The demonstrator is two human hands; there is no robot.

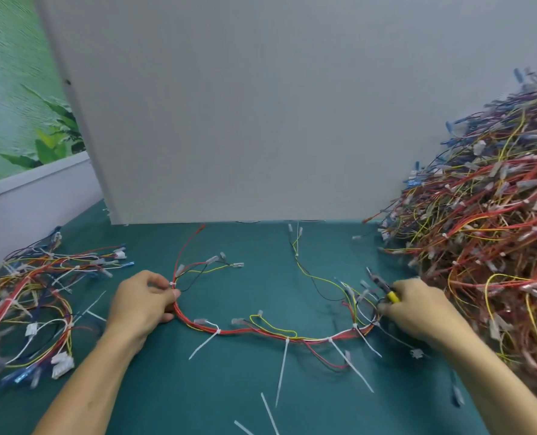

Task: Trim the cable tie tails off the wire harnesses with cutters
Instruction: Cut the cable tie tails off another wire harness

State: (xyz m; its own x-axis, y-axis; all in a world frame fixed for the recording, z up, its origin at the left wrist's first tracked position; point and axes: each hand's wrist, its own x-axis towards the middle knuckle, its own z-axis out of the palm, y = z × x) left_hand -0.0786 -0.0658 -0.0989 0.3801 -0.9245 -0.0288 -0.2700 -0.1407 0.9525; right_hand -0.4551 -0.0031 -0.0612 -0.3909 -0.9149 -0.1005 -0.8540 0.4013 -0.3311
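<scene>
Currently the teal worktop (198,387) carries everything, with a grey partition board (245,105) standing at its back. A big heap of harnesses (486,246) fills the right side, and a smaller pile (25,293) lies at the left edge. Whether either lot is trimmed is too blurred to tell.

Between them the laid-out harness (260,333) curves across the middle of the worktop, one end under each of the person's hands. The left hand (141,302) pinches the bundle between thumb and fingertips right at a small white tie (172,283). The right hand (417,309) is curled round the yellow handle of the cutters (383,285), whose tip points up and away, clear of any tie. It sits by the harness's right end; contact there is unclear. The blades are too blurred to say whether they stand apart.

Several long white tie tails (281,372) stick out from the bundle toward the person, all uncut. A few loose white strips (268,412) lie on the worktop near the bottom edge.

Step judged: positioning one harness, no cut on it yet. Next move needs the cutters swung down to the nearest tail by the right hand, blades flush at the tie head and off the wires, while the left hand keeps the bundle taut. Main risk is nicking the insulation.
</scene>
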